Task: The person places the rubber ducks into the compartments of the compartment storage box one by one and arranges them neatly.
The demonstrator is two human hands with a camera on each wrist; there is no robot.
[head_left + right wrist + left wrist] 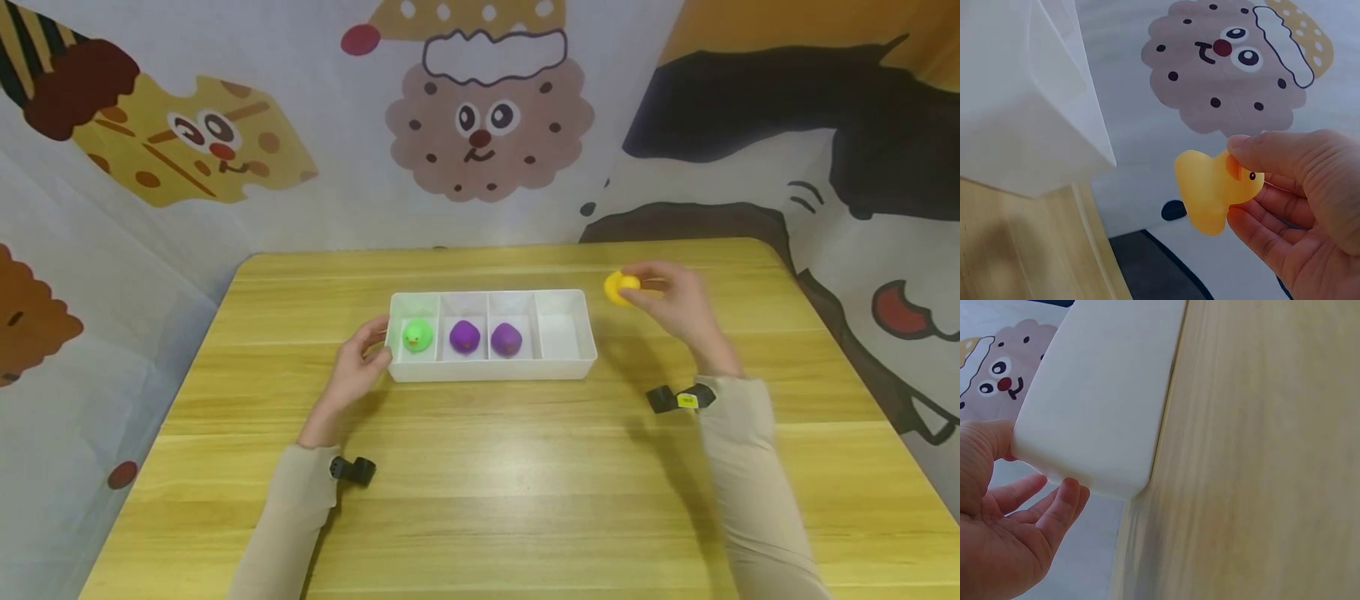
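A white four-compartment box [491,371] lies lengthwise across the table. In its leftmost compartment sits a green rubber duck [417,335]; each of the two middle compartments holds a purple rubber duck [465,337], and the rightmost has nothing in it. My left hand [351,368] holds the left end of the box, thumb at the near corner [1013,439] and fingers against the end wall. Off the box's right end, raised over the table, my right hand [677,304] pinches a yellow rubber duck [1207,187] by its head between thumb and fingers.
The wooden table [480,500] ends at a back edge behind the box. A cloth with cartoon figures [487,125] hangs behind and at both sides. Both wrists carry a small black camera [352,471] on a strap.
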